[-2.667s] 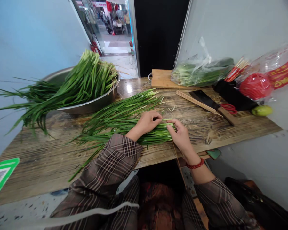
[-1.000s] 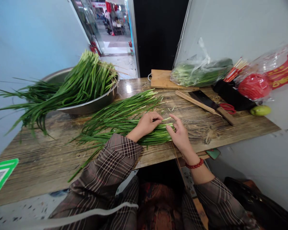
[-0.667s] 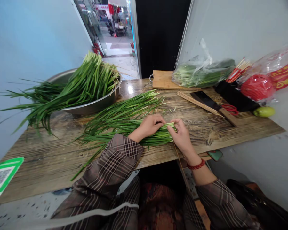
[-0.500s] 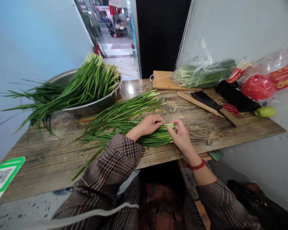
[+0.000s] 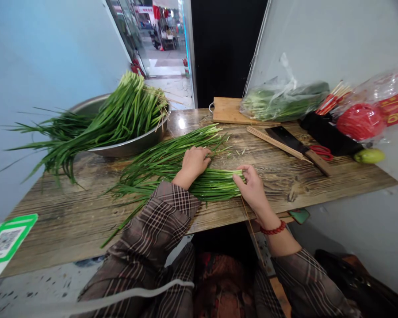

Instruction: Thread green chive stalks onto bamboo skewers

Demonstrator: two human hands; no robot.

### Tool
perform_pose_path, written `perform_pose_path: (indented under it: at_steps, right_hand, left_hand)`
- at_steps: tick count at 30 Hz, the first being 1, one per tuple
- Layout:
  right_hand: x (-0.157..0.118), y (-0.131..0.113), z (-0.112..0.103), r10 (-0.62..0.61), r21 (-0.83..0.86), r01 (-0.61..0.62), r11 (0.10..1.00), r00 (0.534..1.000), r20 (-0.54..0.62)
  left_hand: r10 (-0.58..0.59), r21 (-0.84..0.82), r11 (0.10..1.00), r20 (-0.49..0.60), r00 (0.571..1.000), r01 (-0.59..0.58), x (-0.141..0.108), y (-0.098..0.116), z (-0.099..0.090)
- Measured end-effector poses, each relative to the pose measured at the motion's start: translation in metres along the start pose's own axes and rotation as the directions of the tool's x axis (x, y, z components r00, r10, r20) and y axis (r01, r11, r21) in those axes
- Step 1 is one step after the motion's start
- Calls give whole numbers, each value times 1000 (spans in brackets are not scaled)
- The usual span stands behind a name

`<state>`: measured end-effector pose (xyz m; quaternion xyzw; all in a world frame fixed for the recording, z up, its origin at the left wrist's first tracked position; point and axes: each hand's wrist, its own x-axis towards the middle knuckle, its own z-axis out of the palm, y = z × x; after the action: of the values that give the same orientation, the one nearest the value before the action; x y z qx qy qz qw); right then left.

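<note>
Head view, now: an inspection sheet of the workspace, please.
Surface: brown wood-grain table, pale scraps on it.
Job's things: near bunch of long green stalks; far bunch of long green stalks; round silver metal basin heaped with similar stalks.
Clutter: black-bladed, wooden-handled cleaver beside thin tan wooden sticks; oval yellow-green fruit.
Hands: bare right hand holds the near bunch's pale ends; bare left hand over stalks, contact unclear.
Cables: blurred whitish cord-like strip, nature unclear.
Surroundings: black upright panel beside a doorway.

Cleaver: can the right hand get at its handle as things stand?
Likely yes: nothing covers the handle, though skewers lie close by. The right hand would first have to leave the green stems at its fingers.
</note>
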<state>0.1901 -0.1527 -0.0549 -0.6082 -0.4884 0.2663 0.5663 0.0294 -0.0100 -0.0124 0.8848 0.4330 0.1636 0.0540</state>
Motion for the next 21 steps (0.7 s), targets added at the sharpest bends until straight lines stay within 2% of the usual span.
perform_pose_path:
  at_steps: [5,7,10,13,16,18,21]
  right_hand:
    - [0,-2,-1,-18,-21,18,1000,1000,-4]
    - [0,-3,-1,-35,-42,35,998,999,-5]
    - [0,-2,-2,-38,-73,37,997,999,-7]
    - [0,0,-2,-22,-57,22,998,1000,-5]
    - [1,1,-1,-14,-17,14,1000,1000,3]
    - [1,1,0,-13,-5,13,1000,1000,6]
    - [1,1,0,-23,-9,23,1000,1000,2]
  left_hand:
    - [85,55,995,26,996,-86,-5,5,-12]
    - [89,98,991,38,995,-93,-7,8,-17]
    - [86,97,992,-2,996,-85,-9,11,-18]
    - [136,-16,991,-22,990,-136,-5,13,-10]
    - [234,-133,965,33,972,-228,1,13,3]
    - [274,-145,954,62,960,-263,3,14,10]
    - [263,-100,962,70,962,-256,2,14,13]
